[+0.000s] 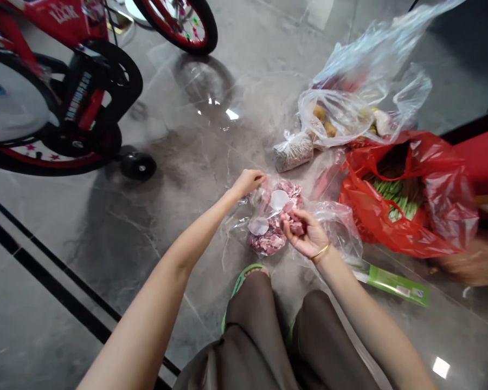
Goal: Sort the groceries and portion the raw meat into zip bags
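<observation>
On the grey floor in front of my feet lies a clear plastic bag (239, 223) with chunks of raw red meat (267, 240) in and around it. Two pale round patches show over the meat. My left hand (249, 182) pinches the bag at its upper left edge. Palm up, my right hand (307, 235) has its fingers curled round a clump of raw meat (295, 221), just right of the bag. A gold bangle (322, 253) circles my right wrist. Another crumpled clear bag (341, 222) lies beyond that hand.
To the right stands a red plastic bag (443, 189) with green vegetables (400, 197). Behind are a tied bag of grain-like stuff (293, 151) and clear bags (350, 116) of produce. A green-labelled packet (398, 284) lies at right. A red child's bicycle (81, 97) stands upper left.
</observation>
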Demonstrator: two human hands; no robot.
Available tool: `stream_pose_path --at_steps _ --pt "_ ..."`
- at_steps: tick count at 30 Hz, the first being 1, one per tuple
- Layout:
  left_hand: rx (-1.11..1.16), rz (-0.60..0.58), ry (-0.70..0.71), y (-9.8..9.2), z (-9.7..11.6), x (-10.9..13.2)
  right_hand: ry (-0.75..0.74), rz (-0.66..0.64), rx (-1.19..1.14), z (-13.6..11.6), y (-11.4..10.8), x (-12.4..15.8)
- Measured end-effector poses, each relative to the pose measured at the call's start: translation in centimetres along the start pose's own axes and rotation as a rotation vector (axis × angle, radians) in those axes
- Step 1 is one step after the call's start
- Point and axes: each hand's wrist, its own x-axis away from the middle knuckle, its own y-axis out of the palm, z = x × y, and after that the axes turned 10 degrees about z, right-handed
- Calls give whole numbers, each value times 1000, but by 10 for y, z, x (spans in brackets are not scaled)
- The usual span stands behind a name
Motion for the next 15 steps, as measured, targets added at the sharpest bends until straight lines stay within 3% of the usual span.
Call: stream_pose_path --at_steps 3,8,12,15 --pt "-5 66 72 -2 47 5 -20 14 -16 20 7 1" --pt "-132 -35 149 -17 125 22 -71 -4 -162 24 6 13" --pt "-271 -108 150 -24 151 37 -58 -98 -200 -5 -11 30" --pt "-305 -121 133 -21 153 55 -65 -41 -166 -22 -23 36"
